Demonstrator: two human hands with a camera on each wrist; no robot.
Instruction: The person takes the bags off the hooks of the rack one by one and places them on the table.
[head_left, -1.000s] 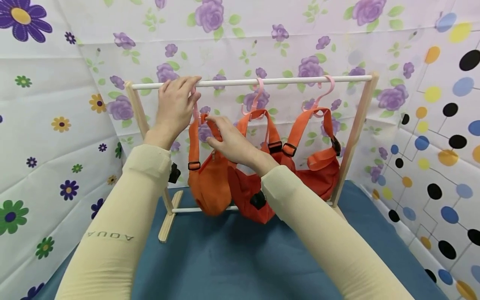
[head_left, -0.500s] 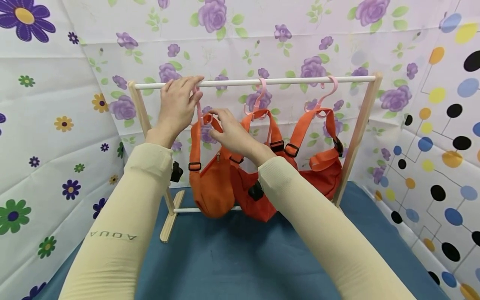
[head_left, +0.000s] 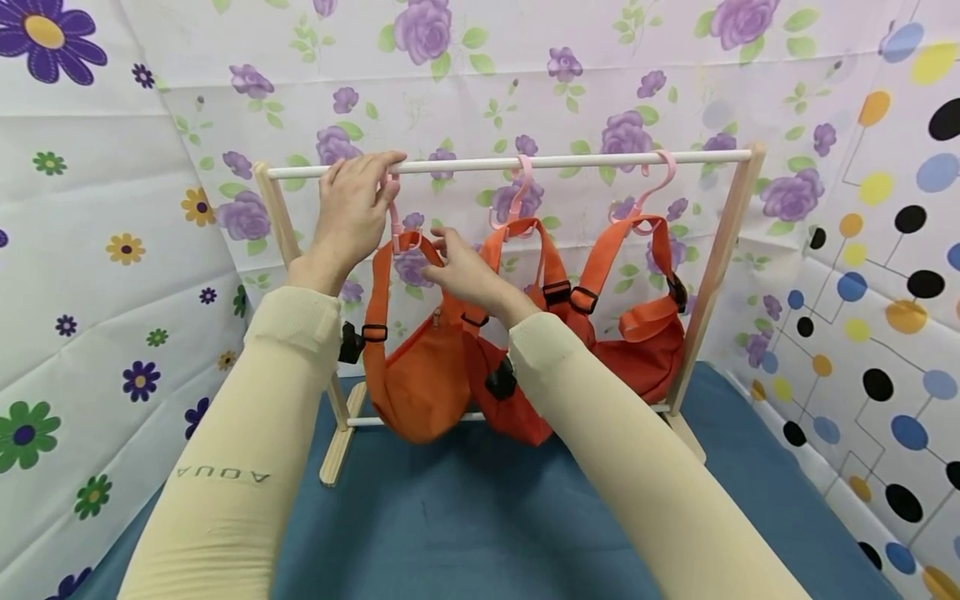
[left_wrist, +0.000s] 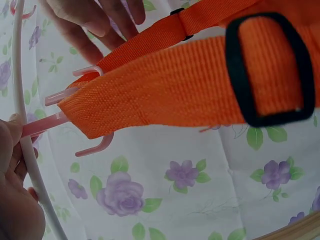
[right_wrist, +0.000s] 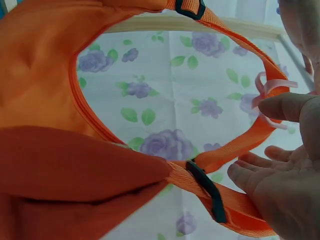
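Note:
In the head view my left hand (head_left: 349, 218) is at the white rod (head_left: 457, 166), holding the pink hanger (head_left: 394, 218) near its top. The left wrist view has thumb and fingers around the rod where the hanger (left_wrist: 47, 124) meets it. An orange bag (head_left: 427, 387) hangs from this hanger by its strap (left_wrist: 150, 95), which lies over the hanger's hooked arms. My right hand (head_left: 471, 273) is beside the strap loop, fingers loosely bent and nothing held. In the right wrist view its thumb (right_wrist: 282, 106) appears close to the hanger; contact is unclear.
A red bag (head_left: 504, 408) hangs on a second pink hanger (head_left: 519, 196), partly behind my right forearm. Another red bag (head_left: 648, 358) hangs farther right on a third hanger (head_left: 652, 187). The rack's wooden posts (head_left: 716, 267) stand on a blue cloth (head_left: 465, 517); patterned sheets surround it.
My right hand has drawn back slightly from the strap and the hanger's lower end. The orange bag has swung a little left and spread wider. My left hand stays at the rod.

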